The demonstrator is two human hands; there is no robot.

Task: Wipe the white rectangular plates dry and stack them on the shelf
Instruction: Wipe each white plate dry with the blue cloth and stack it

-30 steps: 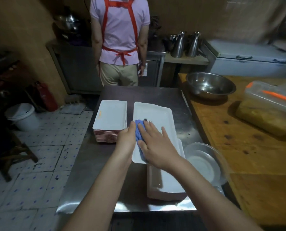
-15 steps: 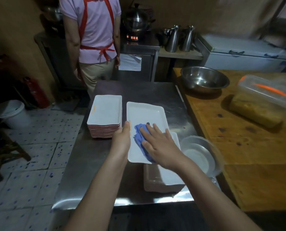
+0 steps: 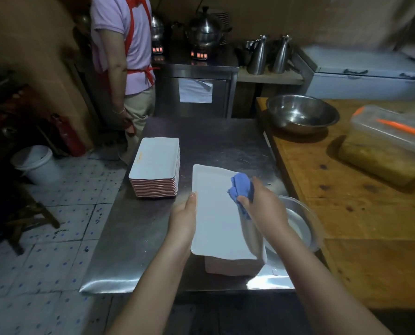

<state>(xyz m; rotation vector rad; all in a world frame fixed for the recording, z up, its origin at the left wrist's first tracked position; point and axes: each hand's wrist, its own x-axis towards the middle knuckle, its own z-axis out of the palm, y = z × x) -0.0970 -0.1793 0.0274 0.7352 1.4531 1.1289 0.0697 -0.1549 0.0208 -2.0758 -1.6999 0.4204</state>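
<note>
A white rectangular plate (image 3: 216,213) is held over the steel table (image 3: 213,146), above a low stack of plates (image 3: 230,265) near the front edge. My left hand (image 3: 183,220) grips the plate's left rim, thumb on top. My right hand (image 3: 265,207) grips a bunched blue cloth (image 3: 241,187) at the plate's right side. A taller stack of white plates (image 3: 155,165) stands to the left on the table.
A clear round lid or dish (image 3: 298,226) lies right of my right hand. The wooden counter (image 3: 346,201) holds a steel bowl (image 3: 301,113) and a plastic container (image 3: 390,134). A person in a red apron (image 3: 124,64) stands beyond the table's left corner. A white bucket (image 3: 36,163) sits on the floor.
My right hand lifted from lying flat on the cloth to gripping it bunched at the plate's right side. The person in the apron stepped left.
</note>
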